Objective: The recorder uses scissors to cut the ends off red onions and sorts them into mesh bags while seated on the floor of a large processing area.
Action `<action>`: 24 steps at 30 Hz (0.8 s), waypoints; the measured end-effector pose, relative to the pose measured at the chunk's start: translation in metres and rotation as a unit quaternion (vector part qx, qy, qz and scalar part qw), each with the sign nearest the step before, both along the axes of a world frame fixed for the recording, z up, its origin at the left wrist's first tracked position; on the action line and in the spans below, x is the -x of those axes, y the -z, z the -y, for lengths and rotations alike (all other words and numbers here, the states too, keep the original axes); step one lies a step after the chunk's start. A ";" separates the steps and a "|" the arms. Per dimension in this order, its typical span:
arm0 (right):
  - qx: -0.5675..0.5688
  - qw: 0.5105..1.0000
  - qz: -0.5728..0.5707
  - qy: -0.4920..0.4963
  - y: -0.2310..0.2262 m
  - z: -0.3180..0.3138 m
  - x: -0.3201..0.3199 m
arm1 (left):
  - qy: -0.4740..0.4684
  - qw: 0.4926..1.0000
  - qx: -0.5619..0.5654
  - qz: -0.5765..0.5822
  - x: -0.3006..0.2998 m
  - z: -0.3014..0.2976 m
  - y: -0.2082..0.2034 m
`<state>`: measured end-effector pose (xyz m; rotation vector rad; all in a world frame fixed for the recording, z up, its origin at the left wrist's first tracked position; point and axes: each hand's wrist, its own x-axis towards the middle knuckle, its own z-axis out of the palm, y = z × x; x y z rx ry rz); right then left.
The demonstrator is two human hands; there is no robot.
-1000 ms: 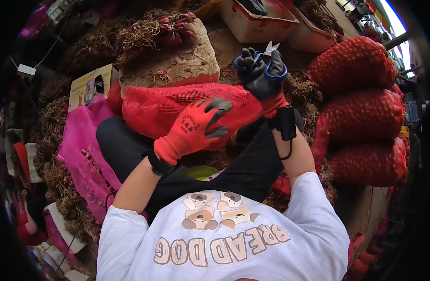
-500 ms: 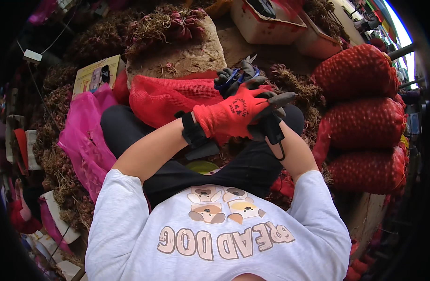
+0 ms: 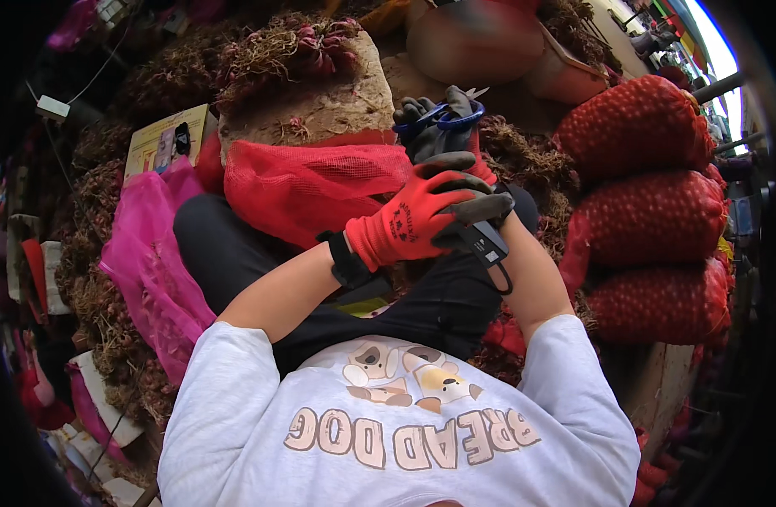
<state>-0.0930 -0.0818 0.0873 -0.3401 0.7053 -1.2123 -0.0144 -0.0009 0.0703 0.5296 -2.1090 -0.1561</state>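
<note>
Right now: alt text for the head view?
A person's red-and-grey-gloved right hand holds blue-handled metal scissors; the left hand, gloved alike, lies across its wrist. A red mesh bag lies ahead; three bulging red mesh sacks are stacked at right.

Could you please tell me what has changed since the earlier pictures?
The left hand has moved right, from over the red net onto the right wrist; whether it grips is unclear. The right hand has shifted slightly left, keeping the scissors. The stacked sacks and pink net stayed put.
</note>
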 end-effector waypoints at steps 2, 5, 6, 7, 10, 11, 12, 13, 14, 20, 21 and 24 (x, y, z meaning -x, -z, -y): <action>0.038 0.998 -0.043 -0.012 -0.012 -0.009 -0.003 | 0.008 1.000 0.008 0.020 -0.003 0.004 -0.006; 0.024 0.997 0.018 -0.071 0.016 0.001 0.021 | -0.002 1.000 0.023 -0.018 0.003 0.003 -0.014; 0.022 0.995 0.039 -0.091 0.026 0.009 0.030 | -0.023 0.996 0.032 -0.075 0.004 0.003 -0.016; 0.019 0.991 0.060 -0.115 0.032 0.016 0.034 | -0.097 0.988 0.024 -0.119 0.003 0.000 -0.009; 0.013 0.987 0.137 -0.077 0.040 0.040 0.037 | -0.127 0.860 -0.354 -0.344 0.015 -0.042 0.011; 0.089 0.994 0.063 0.026 0.042 0.049 0.033 | -0.040 0.750 -0.474 -0.460 0.027 -0.049 0.022; 0.161 0.978 -0.014 0.131 0.044 0.052 0.033 | -0.045 0.747 -0.474 -0.463 0.038 -0.052 0.025; 0.161 0.979 -0.014 0.125 0.041 0.053 0.034 | 0.027 0.643 -0.541 -0.541 0.047 -0.053 0.026; 0.235 0.953 -0.107 0.160 0.036 0.055 0.036 | 0.101 0.523 -0.593 -0.604 0.052 -0.052 0.027; 0.398 0.859 -0.191 0.260 0.022 0.048 0.011 | -0.017 0.547 -0.650 -0.526 0.049 -0.037 0.025; 0.386 0.863 -0.197 0.259 0.022 0.046 0.011 | -0.030 0.536 -0.660 -0.525 0.050 -0.037 0.028; 0.359 0.879 -0.190 0.250 0.024 0.050 0.020 | -0.052 0.538 -0.652 -0.531 0.055 -0.037 0.031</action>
